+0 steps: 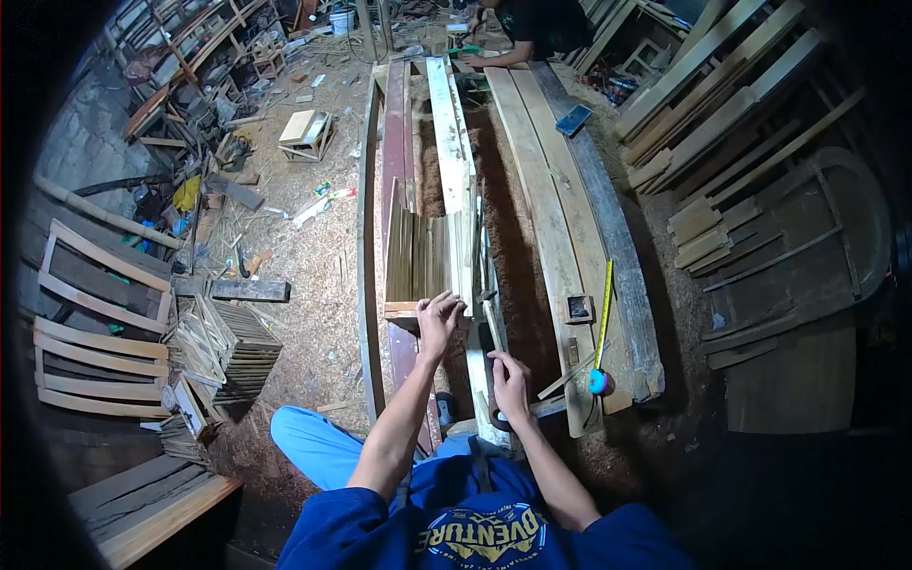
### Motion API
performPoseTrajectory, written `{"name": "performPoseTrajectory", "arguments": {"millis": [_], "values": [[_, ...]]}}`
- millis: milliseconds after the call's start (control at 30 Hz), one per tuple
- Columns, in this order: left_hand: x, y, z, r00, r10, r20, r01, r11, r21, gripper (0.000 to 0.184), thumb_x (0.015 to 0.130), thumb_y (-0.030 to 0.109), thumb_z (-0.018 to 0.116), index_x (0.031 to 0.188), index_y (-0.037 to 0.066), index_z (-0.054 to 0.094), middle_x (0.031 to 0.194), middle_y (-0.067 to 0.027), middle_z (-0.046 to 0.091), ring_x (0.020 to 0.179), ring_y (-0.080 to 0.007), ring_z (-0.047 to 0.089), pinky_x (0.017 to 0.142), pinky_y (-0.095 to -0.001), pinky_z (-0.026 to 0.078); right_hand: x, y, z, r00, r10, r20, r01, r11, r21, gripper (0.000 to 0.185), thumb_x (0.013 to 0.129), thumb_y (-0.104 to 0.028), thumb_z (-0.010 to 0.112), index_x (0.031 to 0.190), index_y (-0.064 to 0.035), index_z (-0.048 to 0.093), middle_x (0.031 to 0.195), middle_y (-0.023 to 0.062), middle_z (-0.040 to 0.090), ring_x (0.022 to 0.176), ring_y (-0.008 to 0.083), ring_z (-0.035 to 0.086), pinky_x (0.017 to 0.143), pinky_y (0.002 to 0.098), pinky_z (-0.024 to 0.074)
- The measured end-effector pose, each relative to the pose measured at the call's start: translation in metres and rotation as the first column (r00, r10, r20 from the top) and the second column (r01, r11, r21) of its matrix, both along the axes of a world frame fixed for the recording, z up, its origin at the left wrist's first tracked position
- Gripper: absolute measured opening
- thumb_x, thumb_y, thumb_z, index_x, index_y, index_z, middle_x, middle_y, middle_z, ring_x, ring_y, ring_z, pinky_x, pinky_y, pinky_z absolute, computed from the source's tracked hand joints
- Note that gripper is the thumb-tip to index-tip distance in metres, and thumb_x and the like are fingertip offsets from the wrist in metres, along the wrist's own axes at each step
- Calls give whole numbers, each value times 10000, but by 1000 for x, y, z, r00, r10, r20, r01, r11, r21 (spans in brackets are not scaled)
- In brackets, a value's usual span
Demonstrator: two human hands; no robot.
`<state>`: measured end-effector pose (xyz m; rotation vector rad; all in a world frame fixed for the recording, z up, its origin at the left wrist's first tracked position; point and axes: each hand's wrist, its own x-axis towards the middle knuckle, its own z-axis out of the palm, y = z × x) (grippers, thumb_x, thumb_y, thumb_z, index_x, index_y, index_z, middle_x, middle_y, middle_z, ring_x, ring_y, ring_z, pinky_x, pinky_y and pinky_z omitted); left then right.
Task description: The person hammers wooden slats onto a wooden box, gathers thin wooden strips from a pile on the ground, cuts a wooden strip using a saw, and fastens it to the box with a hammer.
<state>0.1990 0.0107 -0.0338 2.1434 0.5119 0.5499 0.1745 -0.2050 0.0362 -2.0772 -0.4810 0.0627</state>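
Observation:
A box-like stack of thin wooden slats (418, 252) sits on the bench planks in front of me. My left hand (439, 323) is at its near right corner, fingers pinched together by the light front strip (401, 307). Anything small between those fingertips is hidden. To the right, a hammer (492, 318) points away from me, its head close to the stack's corner. My right hand (511, 385) is closed around the lower part of its handle, with the grip partly hidden.
Right-hand planks (546, 204) hold a yellow tape measure (598, 381) pulled out, a small square box (578, 308) and a blue phone-like object (574, 120). Another person (532, 33) leans at the far end. Slat bundles (242, 347) and curved frames (104, 351) lie left.

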Motion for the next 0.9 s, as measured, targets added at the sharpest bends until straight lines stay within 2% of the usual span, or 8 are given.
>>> {"name": "performPoseTrajectory", "arguments": {"millis": [33,267,367,433,467,533,633,900], "values": [[-1,1,-3,1000,-17,3,17,999,39,236,922,241,757,1072,64,801,1189,-129,756,1128,-229,680,1077,-396,332,1,3,-3,1000,0,-8,1,993,117,225,1022,-128,557,1155,-46,720,1045,148,745,799,265,698,788,400,529],[1,-5,-25,994,18,105,-37,983,181,258,926,185,751,1150,58,763,1210,-165,741,1266,-299,631,1188,-502,267,8,9,-6,997,73,-38,-67,988,143,296,1048,-116,535,1305,-24,651,1043,147,731,538,137,574,577,315,504],[-1,-8,-8,999,-30,11,28,991,132,213,906,120,744,1103,43,764,1208,-157,742,1324,-305,597,1202,-546,247,10,12,3,993,85,-87,-78,994,82,313,1040,-95,536,1325,-29,647,1149,177,729,745,216,712,725,346,568],[-1,-6,-4,998,-60,19,57,990,132,222,842,35,731,1062,43,763,1189,-140,751,1339,-312,587,1200,-564,250,11,16,7,994,109,-32,-106,990,92,377,1033,-73,529,1402,-53,603,1298,202,686,1092,303,722,941,384,561],[-2,-6,-2,998,-62,-2,62,989,136,246,807,6,722,1047,46,762,1178,-128,757,1332,-312,593,1200,-566,251,10,16,10,994,104,-27,-101,991,92,377,1033,-73,529,1402,-53,603,1298,202,686,1092,303,722,941,384,561],[-1,-7,-2,999,-42,1,41,990,134,290,737,-42,710,1007,52,757,1123,-112,769,1325,-311,598,1200,-573,254,9,17,17,981,126,-146,-113,989,94,445,1027,-67,528,1472,-68,539,1414,212,616,1327,351,587,1090,413,483],[-1,-7,0,998,-50,-42,55,992,117,432,714,-38,752,1137,47,761,1214,-207,726,1299,-305,611,1240,-548,227,4,16,21,984,131,-123,-124,990,63,480,1022,-79,539,1501,-67,503,1422,215,606,1287,365,613,1060,417,501],[0,-12,5,996,-25,-87,35,993,113,450,680,-36,773,1123,41,746,1256,-229,702,1297,-328,605,1241,-553,229,-5,8,20,985,106,-133,-96,992,81,487,1016,-113,558,1497,-60,503,1384,256,612,1256,415,613,1036,441,507]]}}
